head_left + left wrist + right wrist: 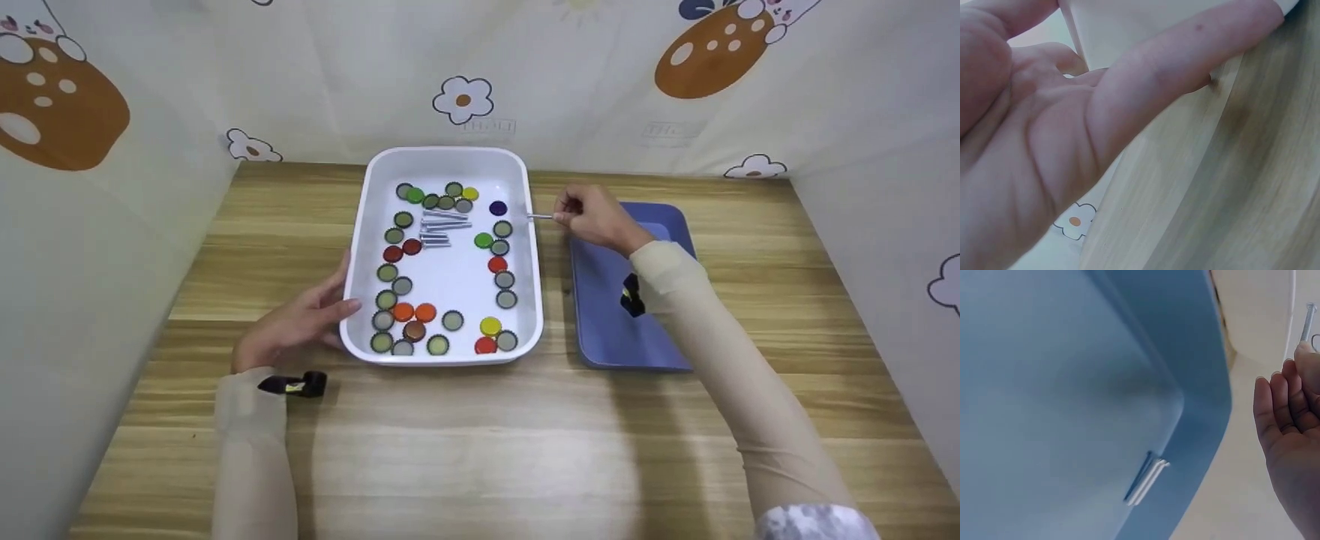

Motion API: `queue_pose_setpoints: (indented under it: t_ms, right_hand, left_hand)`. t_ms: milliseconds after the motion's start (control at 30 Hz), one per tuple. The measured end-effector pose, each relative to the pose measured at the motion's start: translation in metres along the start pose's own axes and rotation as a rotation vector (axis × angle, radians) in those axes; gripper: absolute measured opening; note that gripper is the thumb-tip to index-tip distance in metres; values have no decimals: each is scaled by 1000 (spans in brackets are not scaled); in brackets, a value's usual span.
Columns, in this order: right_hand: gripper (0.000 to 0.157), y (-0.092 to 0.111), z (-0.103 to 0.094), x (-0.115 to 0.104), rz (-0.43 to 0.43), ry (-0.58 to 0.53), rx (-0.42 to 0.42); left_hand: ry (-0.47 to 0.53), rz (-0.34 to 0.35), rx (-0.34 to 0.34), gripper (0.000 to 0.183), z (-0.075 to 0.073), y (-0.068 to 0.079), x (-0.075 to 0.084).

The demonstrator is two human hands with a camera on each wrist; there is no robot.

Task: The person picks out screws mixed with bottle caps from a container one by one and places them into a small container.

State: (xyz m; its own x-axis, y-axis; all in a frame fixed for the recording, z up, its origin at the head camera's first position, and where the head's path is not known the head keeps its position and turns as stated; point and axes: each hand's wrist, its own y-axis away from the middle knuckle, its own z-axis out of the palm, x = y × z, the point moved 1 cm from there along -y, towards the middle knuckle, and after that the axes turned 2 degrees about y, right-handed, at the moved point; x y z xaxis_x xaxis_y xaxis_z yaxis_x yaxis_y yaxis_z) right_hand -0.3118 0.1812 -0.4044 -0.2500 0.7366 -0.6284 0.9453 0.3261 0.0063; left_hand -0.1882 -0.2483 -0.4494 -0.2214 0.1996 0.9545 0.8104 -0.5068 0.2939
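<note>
My right hand (pixel 596 217) pinches a silver screw (pixel 540 217) between thumb and fingertips, just over the right rim of the white tray (pixel 534 300). In the right wrist view the threaded shaft and head of the screw (pixel 1308 322) stick out past the thumb. My left hand (pixel 300 322) is at the tray's left side, thumb at the rim. The left wrist view shows its fingers (pixel 1145 73) extended along the tray wall. Several silver screws (pixel 444 223) lie in the tray, ringed by many bottle caps (pixel 452 320) in grey, green, red, orange and yellow.
A blue tray (pixel 589 345) stands to the right, partly under my right forearm. Silver screws (pixel 1147 482) lie in its corner in the right wrist view. Both trays rest on a wooden table (pixel 465 450), with a patterned cloth wall (pixel 337 82) behind.
</note>
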Motion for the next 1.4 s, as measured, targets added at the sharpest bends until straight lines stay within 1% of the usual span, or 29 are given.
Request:
queue_pose_setpoints:
  t_ms: [133,233,567,733,900,1133,1400]
  right_hand:
    - [9,5,-3,9,33,-8,0]
    - [9,7,-6,14,49,0,-4]
    - [8,18,-10,39,81,16,5]
    - [9,21,-11,46,86,29,8]
    - [9,22,-13,51,105,44,-8]
    - [9,26,-20,59,94,42,-5]
    - [8,28,-24,69,121,91,-1]
  left_hand:
    - [3,29,-20,80,0,-1,-1]
    - [3,37,-22,80,0,-1,-1]
    - [-1,-1,7,79,0,0,2]
    - [2,-12,15,79,-1,1,1]
    - [6,-16,21,79,0,1,0]
    - [-5,5,3,80,0,-1,-1]
    - [21,0,4,82,0,1,-1]
